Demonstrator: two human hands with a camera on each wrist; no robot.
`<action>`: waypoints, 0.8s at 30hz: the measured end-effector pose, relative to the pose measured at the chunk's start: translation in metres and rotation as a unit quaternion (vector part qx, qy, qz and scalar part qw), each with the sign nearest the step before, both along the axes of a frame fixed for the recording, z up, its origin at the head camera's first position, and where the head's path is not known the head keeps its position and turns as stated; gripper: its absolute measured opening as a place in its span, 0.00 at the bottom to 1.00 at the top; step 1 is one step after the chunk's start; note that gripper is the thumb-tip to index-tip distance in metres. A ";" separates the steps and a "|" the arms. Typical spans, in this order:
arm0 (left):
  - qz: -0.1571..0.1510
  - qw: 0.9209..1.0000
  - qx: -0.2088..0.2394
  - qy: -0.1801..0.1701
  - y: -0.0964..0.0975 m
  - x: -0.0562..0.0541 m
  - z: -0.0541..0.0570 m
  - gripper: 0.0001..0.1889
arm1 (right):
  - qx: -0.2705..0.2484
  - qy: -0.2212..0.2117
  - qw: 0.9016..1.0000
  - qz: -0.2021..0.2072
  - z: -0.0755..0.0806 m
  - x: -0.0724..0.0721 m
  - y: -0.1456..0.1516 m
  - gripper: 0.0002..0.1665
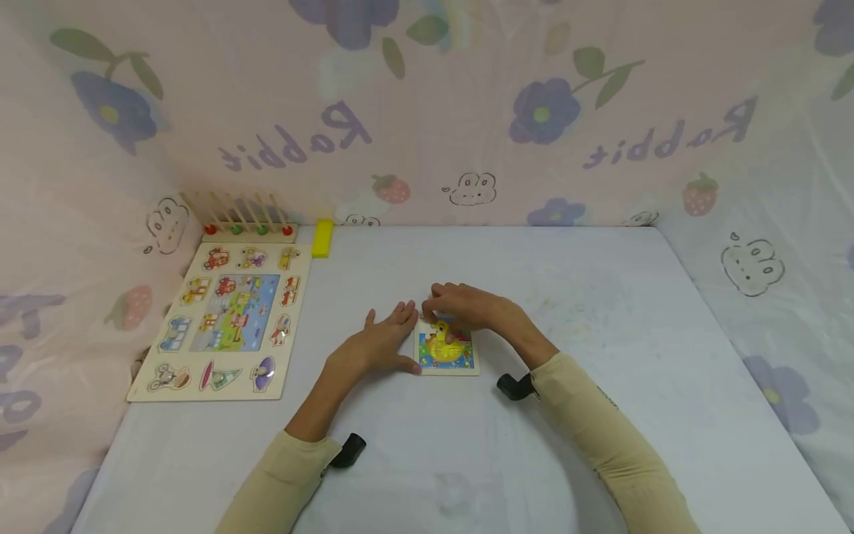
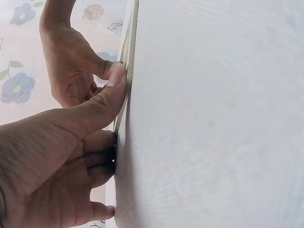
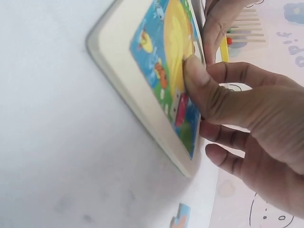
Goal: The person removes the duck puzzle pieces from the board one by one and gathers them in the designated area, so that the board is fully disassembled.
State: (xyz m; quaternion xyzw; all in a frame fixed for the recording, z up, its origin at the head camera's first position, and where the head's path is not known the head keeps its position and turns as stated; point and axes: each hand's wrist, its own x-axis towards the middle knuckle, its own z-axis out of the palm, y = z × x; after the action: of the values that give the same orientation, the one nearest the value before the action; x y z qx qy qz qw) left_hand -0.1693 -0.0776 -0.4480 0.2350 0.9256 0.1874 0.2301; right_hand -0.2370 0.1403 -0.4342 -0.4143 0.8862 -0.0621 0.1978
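A small wooden jigsaw puzzle point(image 1: 446, 363) with a yellow duck picture lies flat on the white table. My left hand point(image 1: 376, 345) is along its left side, with the thumb at the near corner and the fingers stretched toward the far corner. In the left wrist view the left thumb point(image 2: 116, 78) touches the board's edge. Over the far part of the puzzle is my right hand point(image 1: 463, 305), its thumb point(image 3: 197, 71) pressing on the yellow duck. The other right fingers bend beyond the board's far edge, and their contact is partly hidden.
A loose blue and orange puzzle piece point(image 3: 180, 216) lies past the board. At the left is a large wooden puzzle board point(image 1: 293, 297) with vehicle and toy pictures. Behind it stand a peg rack point(image 1: 250, 236) with red and green beads and a yellow block point(image 1: 322, 238).
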 end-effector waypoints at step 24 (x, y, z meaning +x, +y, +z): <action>-0.003 1.000 -0.007 -0.001 0.001 0.001 0.003 0.56 | 0.063 0.058 0.996 0.031 0.005 0.003 -0.008 0.26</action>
State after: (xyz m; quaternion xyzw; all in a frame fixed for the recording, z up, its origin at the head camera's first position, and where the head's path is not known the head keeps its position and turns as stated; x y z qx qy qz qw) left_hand -0.1688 -0.0771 -0.4447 0.2359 0.9260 0.1802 0.2334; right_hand -0.2343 0.1326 -0.4295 -0.4314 0.8850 0.0239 0.1736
